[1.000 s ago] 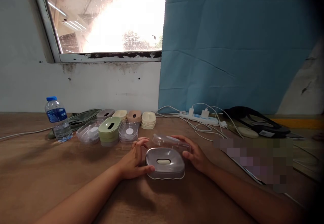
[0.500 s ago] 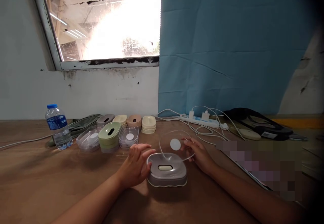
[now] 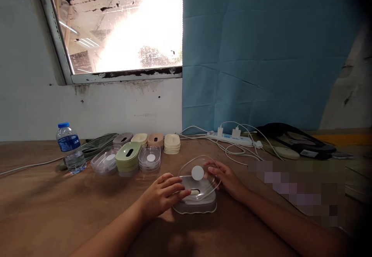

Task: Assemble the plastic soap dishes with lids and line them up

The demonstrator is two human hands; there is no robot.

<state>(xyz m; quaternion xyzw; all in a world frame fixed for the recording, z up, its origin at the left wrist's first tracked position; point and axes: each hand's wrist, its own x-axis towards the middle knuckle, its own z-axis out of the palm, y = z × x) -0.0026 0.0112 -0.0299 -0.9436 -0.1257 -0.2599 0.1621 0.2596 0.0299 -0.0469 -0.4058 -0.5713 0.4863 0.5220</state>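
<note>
My right hand (image 3: 223, 177) grips the right edge of a clear plastic lid (image 3: 188, 167) with a round white sticker (image 3: 197, 173). The lid is tilted above a grey box (image 3: 202, 207) on the table, covering part of it from view. In the box's top is an oval slot (image 3: 195, 192), with something pale inside. My left hand (image 3: 162, 195) lies over the box's left side, fingers stretched out towards the slot. Whether its fingertips touch the lid or only the box, I cannot tell.
Behind stand a green box (image 3: 128, 157), clear lids in stacks (image 3: 149, 164) (image 3: 104, 164), a brown box (image 3: 155, 139) and stacked cream pieces (image 3: 172, 144). A water bottle (image 3: 70, 148) is at left. A power strip (image 3: 232, 137) with cables and a black bag (image 3: 293, 140) are at right.
The clear lid has moved left and down, over the grey box. My left hand has shifted right from the box's side, its fingers now reaching over the top.
</note>
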